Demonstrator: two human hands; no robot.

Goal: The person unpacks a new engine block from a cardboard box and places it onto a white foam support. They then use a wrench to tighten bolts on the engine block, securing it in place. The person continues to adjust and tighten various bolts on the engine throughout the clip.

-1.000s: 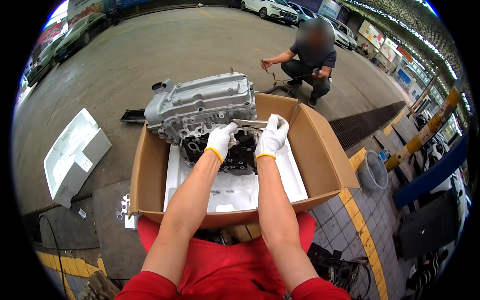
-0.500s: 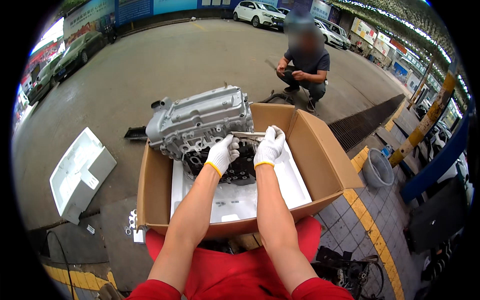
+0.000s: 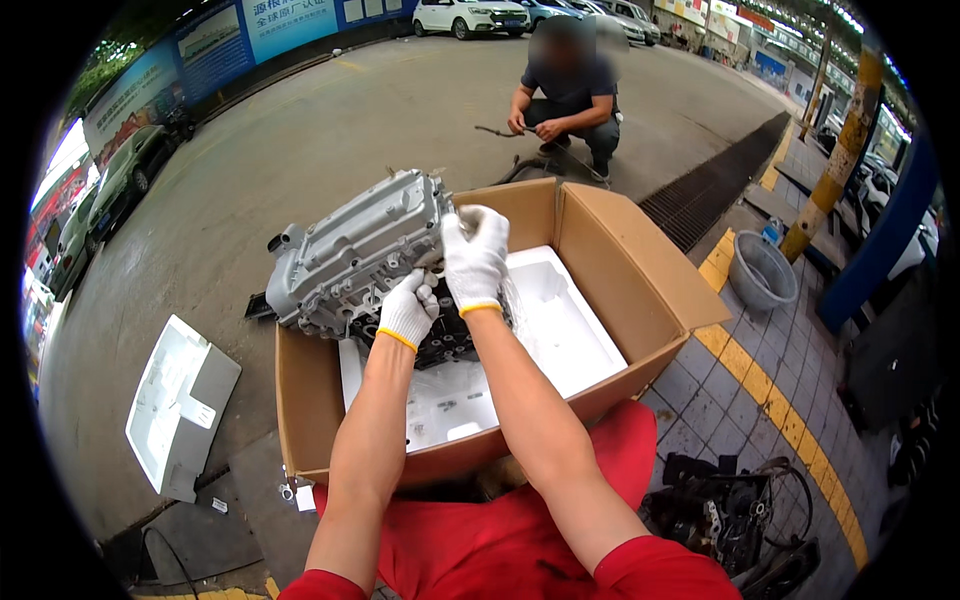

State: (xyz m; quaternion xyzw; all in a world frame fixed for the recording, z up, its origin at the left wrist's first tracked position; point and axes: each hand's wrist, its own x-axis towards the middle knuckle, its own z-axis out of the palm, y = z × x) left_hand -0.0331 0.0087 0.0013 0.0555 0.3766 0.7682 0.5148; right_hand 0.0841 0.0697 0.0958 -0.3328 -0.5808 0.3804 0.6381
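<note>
A silver-grey engine [image 3: 350,240] with a black lower block stands tilted in an open cardboard box [image 3: 630,260], on white foam packing [image 3: 560,310]. Both my hands wear white knit gloves with yellow cuffs. My left hand [image 3: 408,312] is closed, its fingers curled against the engine's near side; whatever it pinches is mostly hidden. Higher up, at the engine's right end, my right hand [image 3: 476,256] is closed too, fingers bent over and their tips out of sight. Clear plastic wrap [image 3: 512,305] shows below the right hand.
On the ground to the left lies a white foam piece [image 3: 185,405]. A person [image 3: 570,95] squats beyond the box, holding a dark hose. A grey bucket [image 3: 762,270] stands right, near a yellow post [image 3: 835,150]. Dark greasy engine parts [image 3: 735,520] lie at the lower right.
My right hand has moved left and up to the engine's end, and my left hand slightly left. The thin flat metal piece seen between them earlier is no longer plainly visible. The view has shifted.
</note>
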